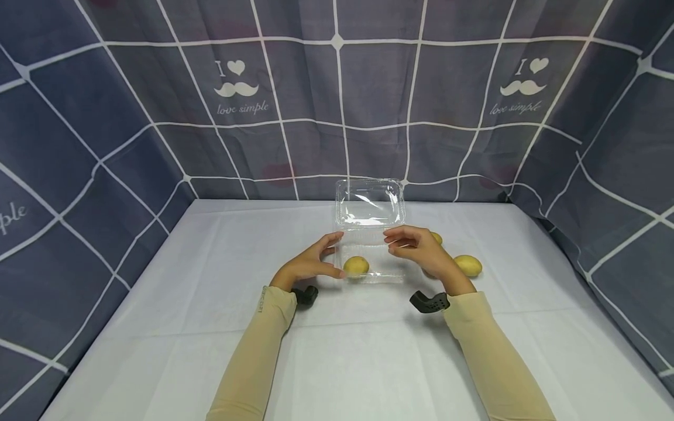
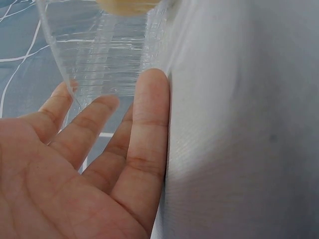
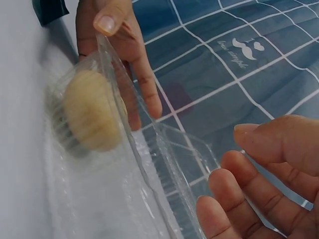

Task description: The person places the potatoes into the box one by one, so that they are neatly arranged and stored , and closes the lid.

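A clear plastic hinged box lies on the table with its lid raised at the back. Inside, near the front left corner, sits one yellow oval fruit, also visible through the plastic in the right wrist view. My left hand spans the box's left side, its fingers fairly straight and touching the wall and rim. Above the box's right part hovers my right hand, fingers loosely bent with nothing between them, as the right wrist view shows.
To the right of the box, more yellow fruits lie on the white-covered table: one fruit in plain sight, another partly hidden behind the right hand. Grey-blue checked cloth walls the back and both sides.
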`<state>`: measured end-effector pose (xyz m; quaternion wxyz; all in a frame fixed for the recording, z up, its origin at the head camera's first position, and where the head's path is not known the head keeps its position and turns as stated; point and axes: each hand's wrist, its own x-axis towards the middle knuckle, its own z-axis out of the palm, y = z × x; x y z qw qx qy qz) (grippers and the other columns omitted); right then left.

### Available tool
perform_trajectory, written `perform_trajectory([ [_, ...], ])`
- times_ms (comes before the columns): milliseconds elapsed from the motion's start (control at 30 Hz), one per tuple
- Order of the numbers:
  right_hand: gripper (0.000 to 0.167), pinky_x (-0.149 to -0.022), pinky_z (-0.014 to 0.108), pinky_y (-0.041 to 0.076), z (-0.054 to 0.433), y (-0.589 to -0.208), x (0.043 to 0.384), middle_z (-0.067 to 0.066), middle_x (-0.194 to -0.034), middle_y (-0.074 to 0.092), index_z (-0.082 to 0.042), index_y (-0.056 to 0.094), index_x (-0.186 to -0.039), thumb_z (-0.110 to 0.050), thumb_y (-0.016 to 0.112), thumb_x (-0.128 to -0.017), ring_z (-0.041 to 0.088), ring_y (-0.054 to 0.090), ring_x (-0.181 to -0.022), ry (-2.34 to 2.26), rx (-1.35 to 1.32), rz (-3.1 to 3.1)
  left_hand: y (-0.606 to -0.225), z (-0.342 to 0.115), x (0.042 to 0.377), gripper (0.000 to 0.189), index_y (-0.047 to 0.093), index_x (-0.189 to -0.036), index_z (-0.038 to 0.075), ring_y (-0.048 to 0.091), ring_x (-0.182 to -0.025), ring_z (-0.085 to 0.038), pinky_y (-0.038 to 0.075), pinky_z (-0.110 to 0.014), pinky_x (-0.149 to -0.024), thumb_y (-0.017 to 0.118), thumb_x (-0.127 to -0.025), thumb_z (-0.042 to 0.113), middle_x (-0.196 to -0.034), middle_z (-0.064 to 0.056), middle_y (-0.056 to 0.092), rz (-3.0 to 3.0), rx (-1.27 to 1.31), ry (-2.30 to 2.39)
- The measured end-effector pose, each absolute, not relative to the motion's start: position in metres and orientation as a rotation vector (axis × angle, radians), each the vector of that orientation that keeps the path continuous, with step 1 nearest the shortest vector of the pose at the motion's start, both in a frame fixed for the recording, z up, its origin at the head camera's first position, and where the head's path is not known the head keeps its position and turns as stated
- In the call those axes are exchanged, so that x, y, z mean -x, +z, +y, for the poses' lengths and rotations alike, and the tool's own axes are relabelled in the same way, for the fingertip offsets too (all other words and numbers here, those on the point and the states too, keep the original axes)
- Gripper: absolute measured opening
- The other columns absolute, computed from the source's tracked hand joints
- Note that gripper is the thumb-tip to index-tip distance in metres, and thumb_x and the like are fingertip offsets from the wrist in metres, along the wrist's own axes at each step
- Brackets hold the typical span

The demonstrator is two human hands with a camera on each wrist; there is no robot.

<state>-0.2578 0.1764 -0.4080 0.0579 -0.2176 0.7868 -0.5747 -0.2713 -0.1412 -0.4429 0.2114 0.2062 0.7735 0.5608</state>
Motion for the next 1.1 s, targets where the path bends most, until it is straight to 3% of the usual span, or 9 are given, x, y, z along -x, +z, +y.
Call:
perform_trajectory([
  [333,0.042,-0.095,0.021,0.057,0.197,-0.403,0.258,0.037,-0.133,0.065,0.016,0.062,-0.137,0.003,0.072,-0.099,0.008,0.069,-0.106,-1.713,0.654,2.416,-0.445,-0.142,0.272,0.109,0.021,-0.173,0.009,0.025,-0.162,-0.041,0.036,-0.060,-0.125,0.086,-0.086,0.009,-0.179,-0.012,0.020,2.145,-0.577,1.557],
  [533,0.044,-0.096,0.021,0.057,0.210,-0.397,0.256,0.039,-0.137,0.061,0.014,0.061,-0.141,0.000,0.072,-0.100,0.014,0.069,-0.111,-1.678,0.629,2.381,-0.443,-0.141,0.272,0.109,0.023,-0.172,0.010,0.025,-0.162,-0.040,0.037,-0.060,-0.125,0.087,-0.085,0.007,-0.179,-0.012,0.020,2.143,-0.571,1.567],
  [700,0.047,-0.096,0.021,0.057,0.221,-0.392,0.254,0.025,-0.133,0.069,0.016,0.059,-0.141,-0.001,0.072,-0.099,0.023,0.069,-0.115,-1.676,0.612,2.342,-0.444,-0.142,0.272,0.108,0.023,-0.172,0.010,0.025,-0.162,-0.040,0.036,-0.060,-0.126,0.086,-0.085,0.006,-0.179,-0.012,0.020,2.144,-0.575,1.564],
  [800,0.047,-0.097,0.021,0.056,0.228,-0.390,0.254,0.020,-0.133,0.070,0.016,0.059,-0.142,-0.001,0.072,-0.100,0.018,0.068,-0.114,-1.660,0.605,2.339,-0.445,-0.142,0.272,0.108,0.023,-0.172,0.010,0.025,-0.162,-0.040,0.036,-0.059,-0.126,0.086,-0.085,0.006,-0.179,-0.011,0.020,2.144,-0.576,1.566],
  [1000,0.045,-0.097,0.020,0.056,0.242,-0.388,0.253,0.029,-0.137,0.066,0.016,0.060,-0.141,-0.003,0.070,-0.101,0.011,0.068,-0.113,-1.621,0.636,2.381,-0.446,-0.142,0.273,0.107,0.023,-0.172,0.009,0.025,-0.162,-0.040,0.037,-0.059,-0.125,0.086,-0.085,0.005,-0.179,-0.011,0.021,2.139,-0.580,1.575],
  [1100,0.043,-0.097,0.019,0.056,0.249,-0.387,0.253,0.020,-0.132,0.071,0.016,0.062,-0.139,-0.001,0.070,-0.101,0.008,0.069,-0.110,-1.625,0.637,2.404,-0.446,-0.142,0.274,0.107,0.024,-0.172,0.009,0.025,-0.162,-0.040,0.037,-0.059,-0.125,0.086,-0.085,0.005,-0.179,-0.012,0.021,2.142,-0.581,1.573],
])
